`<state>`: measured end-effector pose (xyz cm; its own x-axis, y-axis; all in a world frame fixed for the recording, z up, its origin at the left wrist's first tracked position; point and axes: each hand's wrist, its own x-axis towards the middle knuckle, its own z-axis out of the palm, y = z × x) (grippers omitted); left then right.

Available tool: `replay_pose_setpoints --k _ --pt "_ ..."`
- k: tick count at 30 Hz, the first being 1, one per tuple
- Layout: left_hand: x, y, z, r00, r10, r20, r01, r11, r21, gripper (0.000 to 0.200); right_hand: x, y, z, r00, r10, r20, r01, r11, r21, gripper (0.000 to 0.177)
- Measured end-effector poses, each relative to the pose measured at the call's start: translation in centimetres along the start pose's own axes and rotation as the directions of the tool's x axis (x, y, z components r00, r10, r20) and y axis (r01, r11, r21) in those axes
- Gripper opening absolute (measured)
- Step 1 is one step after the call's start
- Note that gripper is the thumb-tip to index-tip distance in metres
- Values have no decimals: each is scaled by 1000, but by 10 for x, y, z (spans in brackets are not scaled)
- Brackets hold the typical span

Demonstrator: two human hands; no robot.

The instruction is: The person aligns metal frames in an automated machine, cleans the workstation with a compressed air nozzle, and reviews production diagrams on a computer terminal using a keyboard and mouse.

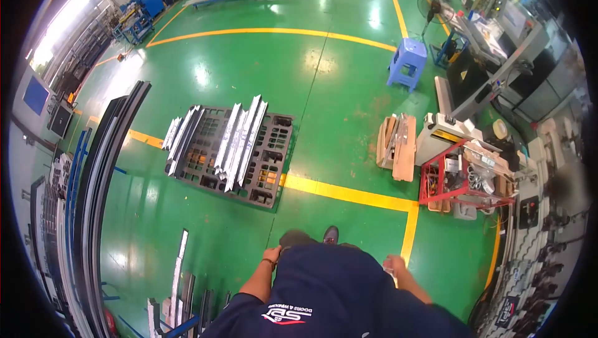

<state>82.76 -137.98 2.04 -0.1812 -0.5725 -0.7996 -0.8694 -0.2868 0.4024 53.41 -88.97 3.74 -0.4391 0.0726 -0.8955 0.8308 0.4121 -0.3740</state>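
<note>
My left hand (272, 254) hangs beside my dark trouser leg (295, 237), its fingers mostly out of sight against the leg. On the other side, my right hand (393, 264) is low by my hip with its fingers curled in. A small pale patch shows just under them, and I cannot tell what it is. Ahead of my feet, a dark plastic pallet (271, 170) lies on the green floor. It carries several white-wrapped metal profiles (242, 142) and a smaller bundle of profiles (185, 138) at its left side. Both hands are apart from the pallet.
Long dark profiles (103, 195) stand racked on the left, with short upright pieces (180, 269) nearer me. At right are a blue stool (408, 62), cardboard pieces (405, 148), a red-framed cart (430, 182) and machines. Yellow lines (349, 193) cross the floor.
</note>
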Motion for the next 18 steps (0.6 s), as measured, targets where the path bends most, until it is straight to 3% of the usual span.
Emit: replay_pose_setpoints --k 1,4,7,10,14,15,16,17,18 --pt "1 13 9 999 36 -41 -31 994 106 55 23 -33 -9 999 -40 9 40 999 -29 37" --pt "20 75 24 989 118 -85 -125 989 -80 54 72 -167 -10 975 -221 -13 220 975 -41 40" --pt "44 133 26 987 143 -66 -147 987 -59 52 85 -295 20 934 -356 30 352 931 97 41" --pt "50 207 19 993 -114 19 115 958 -263 54 111 -378 62 907 -406 116 396 913 98 41" --pt "118 279 13 990 -130 51 136 979 -151 57 136 -445 125 913 -380 149 382 924 20 29" --pt "155 283 11 992 -54 115 48 998 51 59 140 -445 138 929 -347 132 348 938 15 25" --pt "192 288 7 965 86 246 -175 913 369 61 145 -446 142 944 -314 98 314 949 19 21" --pt "217 308 1 894 193 404 -415 695 588 63 172 -427 136 917 -340 210 376 911 -169 19" --pt "236 343 -5 793 229 564 -600 451 661 66 202 -426 126 880 -361 308 455 825 -334 17"
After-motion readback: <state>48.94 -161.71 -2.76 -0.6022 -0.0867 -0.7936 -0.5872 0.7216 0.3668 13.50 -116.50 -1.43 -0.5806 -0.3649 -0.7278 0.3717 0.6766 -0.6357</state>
